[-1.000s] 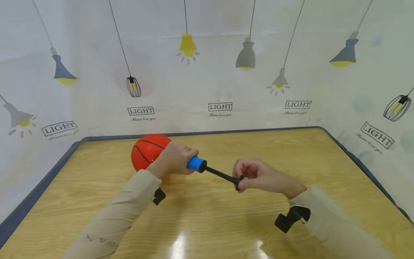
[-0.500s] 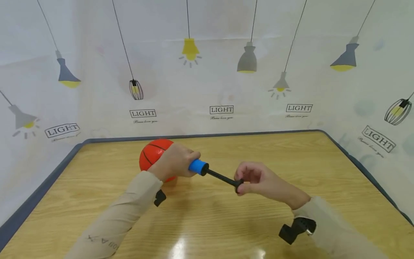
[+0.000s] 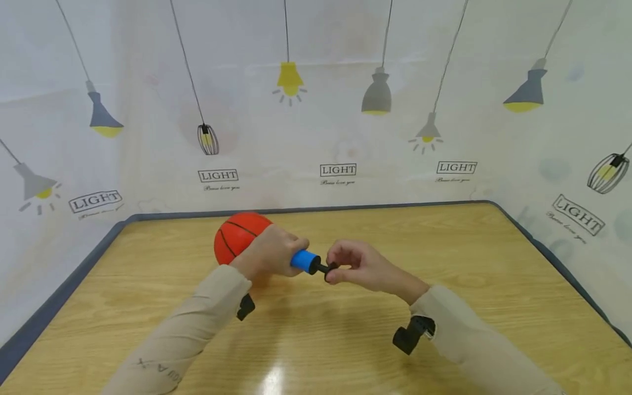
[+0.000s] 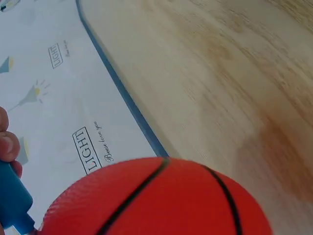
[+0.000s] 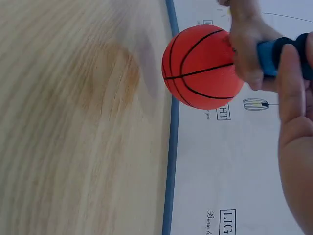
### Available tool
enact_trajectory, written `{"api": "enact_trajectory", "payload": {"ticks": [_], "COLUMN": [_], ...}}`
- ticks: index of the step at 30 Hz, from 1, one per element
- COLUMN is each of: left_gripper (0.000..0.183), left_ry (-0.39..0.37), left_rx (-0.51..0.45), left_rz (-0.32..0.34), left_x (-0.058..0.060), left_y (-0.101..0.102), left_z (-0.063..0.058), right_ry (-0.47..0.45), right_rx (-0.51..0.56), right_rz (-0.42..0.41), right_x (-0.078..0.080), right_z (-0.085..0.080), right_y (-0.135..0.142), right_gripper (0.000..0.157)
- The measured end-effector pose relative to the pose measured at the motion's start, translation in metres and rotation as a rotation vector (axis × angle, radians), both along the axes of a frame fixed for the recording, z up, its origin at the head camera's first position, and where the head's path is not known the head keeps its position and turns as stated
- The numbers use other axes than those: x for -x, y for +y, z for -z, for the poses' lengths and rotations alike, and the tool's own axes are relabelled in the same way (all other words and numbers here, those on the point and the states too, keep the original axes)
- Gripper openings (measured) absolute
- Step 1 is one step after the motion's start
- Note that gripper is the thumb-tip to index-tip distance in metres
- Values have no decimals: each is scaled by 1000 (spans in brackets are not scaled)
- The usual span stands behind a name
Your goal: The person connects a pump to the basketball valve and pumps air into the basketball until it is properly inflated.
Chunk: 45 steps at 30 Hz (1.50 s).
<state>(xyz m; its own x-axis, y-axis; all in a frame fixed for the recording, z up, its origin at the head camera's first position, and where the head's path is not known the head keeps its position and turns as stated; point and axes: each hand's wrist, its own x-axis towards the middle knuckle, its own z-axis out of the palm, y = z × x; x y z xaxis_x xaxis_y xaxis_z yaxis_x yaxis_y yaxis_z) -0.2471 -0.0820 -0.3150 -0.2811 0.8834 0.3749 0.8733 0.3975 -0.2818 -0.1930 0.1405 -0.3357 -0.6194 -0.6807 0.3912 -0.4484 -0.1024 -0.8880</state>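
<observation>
My left hand (image 3: 272, 251) grips the barrel of a blue hand pump (image 3: 305, 261), which points right and slightly down in the head view. The fingers of my right hand (image 3: 365, 266) pinch the black handle at its end, and only a short length of rod shows. Behind the left hand is a red toy basketball (image 3: 239, 236) with black lines, partly covered by that hand. In the left wrist view, the pump's narrow tip (image 4: 23, 223) meets the edge of the ball (image 4: 161, 200). The right wrist view shows the ball (image 5: 200, 68) beside the left hand.
A wood-grain table (image 3: 316, 340) lies under both hands, with a dark blue edge (image 3: 395, 208) along the back and sides. White wall sheets (image 3: 276, 131) printed with lamps surround it. Each wrist wears a small black camera (image 3: 408, 339).
My right hand has moved left toward the left hand, pushing the pump rod into the barrel. The left hand stays nearly in place, and the ball has shifted slightly right and down.
</observation>
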Motion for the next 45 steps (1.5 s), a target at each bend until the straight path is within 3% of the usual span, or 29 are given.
{"api": "enact_trajectory", "payload": {"ticks": [5, 9, 16, 20, 24, 27, 29, 34, 38, 42, 45], "left_gripper": [25, 24, 21, 22, 25, 26, 26, 23, 23, 23, 24], "left_ry": [-22, -59, -93, -82, -43, -23, -19, -48, -51, -34, -43], "left_rx": [20, 26, -8, -34, -36, -38, -33, -58, -100, -53, -8], "left_rz": [-13, -49, -52, -30, -8, -29, -38, -11, -4, -18, -38], "left_x": [1, -1, -5, -5, -3, -3, -3, -10, -14, -13, -12], "left_y": [-5, -7, 4, 5, 2, -2, -4, 4, 9, 8, 5], "left_z": [0, 0, 3, 4, -1, -4, -3, 6, 8, 5, -1], "right_ry": [-85, -57, -24, -54, -129, -154, -155, -182, -215, -220, -187], "right_rx": [54, 84, 54, 58, 73, 111, 101, 1, -17, -21, 19], "right_rz": [-103, -155, -33, 1, -99, -219, -249, -190, -137, -118, -212], "right_x": [-20, -26, -1, -3, -18, -25, -26, -9, 0, -8, -19], "right_z": [-4, -5, 3, 2, -9, -14, -14, -5, -1, -5, -9], "right_y": [32, 49, 12, 3, 22, 40, 44, 26, 10, 16, 35], "right_gripper": [11, 10, 21, 23, 9, 7, 7, 14, 13, 13, 13]}}
